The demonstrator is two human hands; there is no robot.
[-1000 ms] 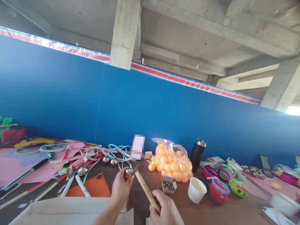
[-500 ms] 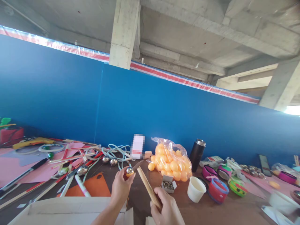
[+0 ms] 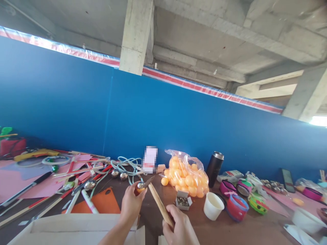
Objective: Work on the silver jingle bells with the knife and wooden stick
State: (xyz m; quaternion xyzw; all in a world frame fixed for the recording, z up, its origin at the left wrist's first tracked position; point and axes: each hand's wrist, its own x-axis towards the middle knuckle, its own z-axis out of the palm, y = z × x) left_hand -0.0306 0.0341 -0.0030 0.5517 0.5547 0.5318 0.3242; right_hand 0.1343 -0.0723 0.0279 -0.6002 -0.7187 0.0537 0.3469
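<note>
One hammer (image 3: pixel 158 202), probably head-heavy and best held low on its stiff handle (image 3: pixel 162 212), fills my closed right hand (image 3: pixel 180 225) above the table (image 3: pixel 214 234), its head (image 3: pixel 149 181) near the silver ball (image 3: pixel 140 185), likely slick and best gripped by its sides, which my curled left hand (image 3: pixel 131 202) pinches.

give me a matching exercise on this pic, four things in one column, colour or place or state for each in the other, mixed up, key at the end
Column one
1. wooden-handled tool
2. most of the orange balls
3. tall bottle
4. cup next to the small box

Column two
A. inside a clear plastic bag
B. white and open at the top
C. gripped in the right hand
D. black, near the blue wall

Pairs: 1-C, 2-A, 3-D, 4-B
</note>
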